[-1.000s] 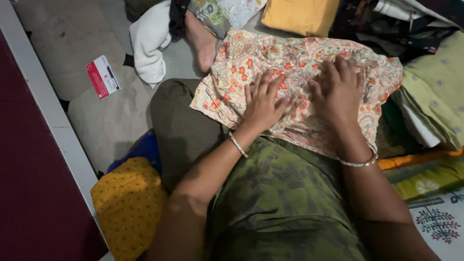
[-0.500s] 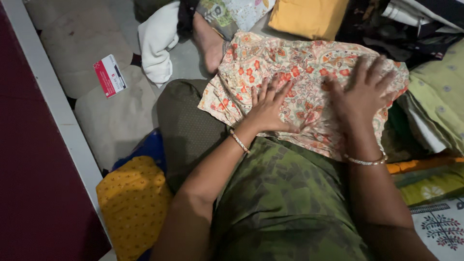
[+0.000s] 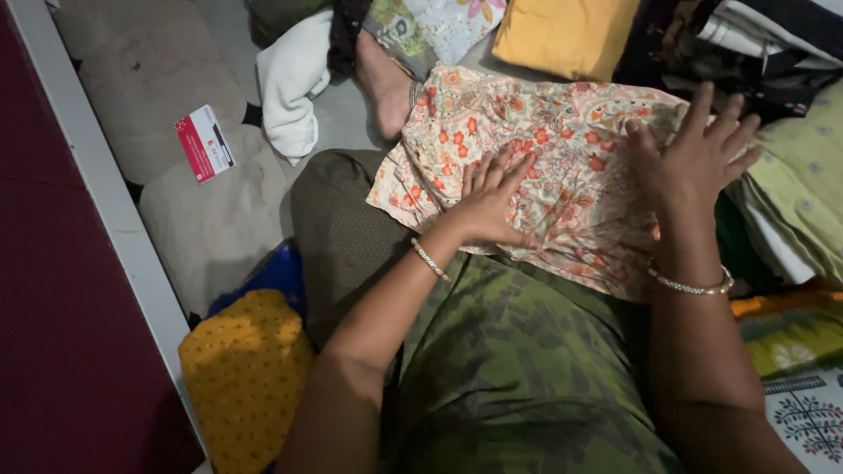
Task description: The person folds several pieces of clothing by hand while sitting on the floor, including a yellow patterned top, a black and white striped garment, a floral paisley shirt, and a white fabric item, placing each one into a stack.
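Seen from above, looking down at a lap. Cream cotton cloth printed with orange and red flowers (image 3: 553,167) spread across the knee, over an olive-green patterned garment (image 3: 518,369). Left hand (image 3: 487,202) flat on the floral cloth's near left part, fingers spread, palm down, gripping nothing. Right hand (image 3: 694,158) open too, fingers fanned and lifted, heel of the palm resting on the cloth's right side. Thin beaded bangle (image 3: 430,260) on the left wrist, thin metal bangle (image 3: 694,285) on the right.

Crowded beyond and to the right: folded mustard-yellow fabric (image 3: 562,35) just past the floral cloth's far edge, dark bundled clothes (image 3: 746,53) at upper right, folded pale green fabric (image 3: 795,189) right beside the right hand. Bare foot (image 3: 382,83) touching the cloth's far left corner, white crumpled cloth (image 3: 294,79) just beside it. Yellow dotted cushion-like bundle (image 3: 241,377) and a scrap of blue fabric (image 3: 272,276) near the left elbow.

More open room to the left: grey stone floor (image 3: 211,219), worn and stained, with a small red and white card packet (image 3: 205,142) lying well apart from the hands. White raised ledge (image 3: 105,193) along the floor's left edge, dark maroon surface (image 3: 53,307) beyond it. Dim indoor light.
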